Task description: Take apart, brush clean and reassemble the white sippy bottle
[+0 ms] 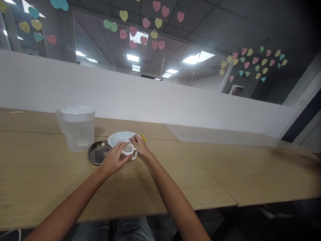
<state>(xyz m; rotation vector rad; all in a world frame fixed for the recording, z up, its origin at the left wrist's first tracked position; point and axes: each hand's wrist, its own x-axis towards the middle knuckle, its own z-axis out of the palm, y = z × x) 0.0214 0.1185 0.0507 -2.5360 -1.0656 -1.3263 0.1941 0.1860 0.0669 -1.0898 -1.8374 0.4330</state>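
A small clear cup [128, 149] with a white rim and a white side handle stands upright on the table in front of me. My left hand [113, 160] is closed around its left side, thumb in front and fingers over the far rim. Behind the handle, my right hand [140, 145] has its fingertips pinched together beside the rim. What they hold, if anything, is hidden or too small to name. Just beyond both hands lies a pale round plate [115, 136], partly covered by them. A small yellow thing [143, 137] shows past my right hand.
A shallow round metal pan [96, 154] lies left of my left hand. Behind it stands a large translucent lidded pitcher [79, 134] holding clear liquid. The wooden table [185, 177] has seams and a front edge near my lap. A white wall [140, 100] runs behind.
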